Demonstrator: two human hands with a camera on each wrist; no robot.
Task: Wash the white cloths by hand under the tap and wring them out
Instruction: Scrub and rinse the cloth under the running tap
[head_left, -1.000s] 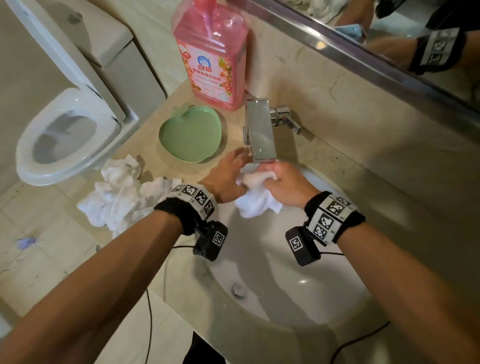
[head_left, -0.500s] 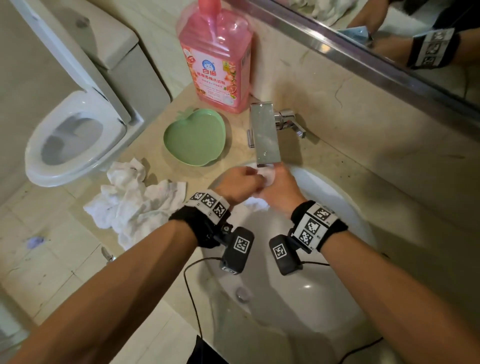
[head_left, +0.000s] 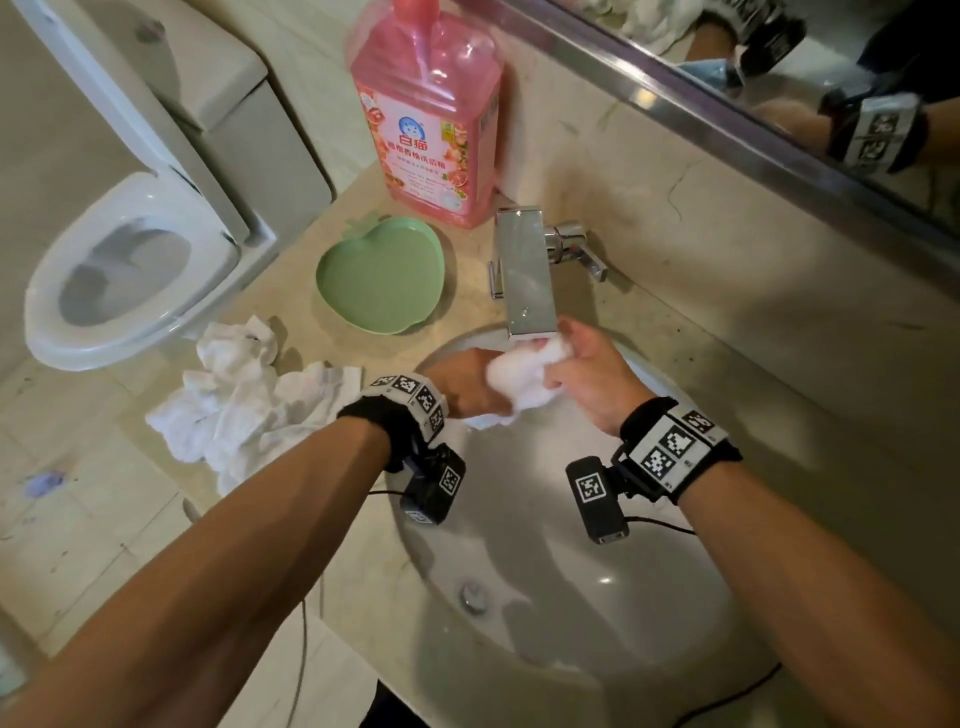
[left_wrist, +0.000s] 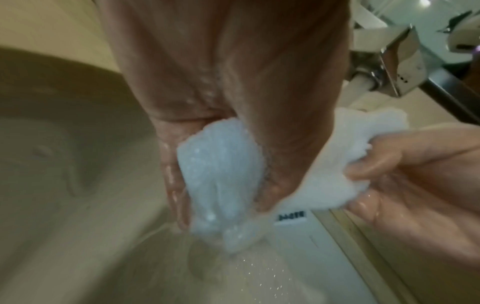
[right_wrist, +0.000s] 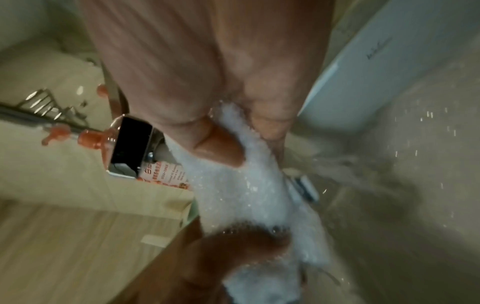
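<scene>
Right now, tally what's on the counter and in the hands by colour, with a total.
White: 2, the wet cloth gripped by left hand and right hand, and the cloth pile whose number of cloths I cannot tell
Pink: 1, detergent bottle
Green: 1, apple-shaped dish
Total: 4

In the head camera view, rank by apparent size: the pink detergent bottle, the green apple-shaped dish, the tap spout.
Pink detergent bottle, cropped at the top, largest. Green apple-shaped dish looks similar; unsure. Tap spout, smallest.
</scene>
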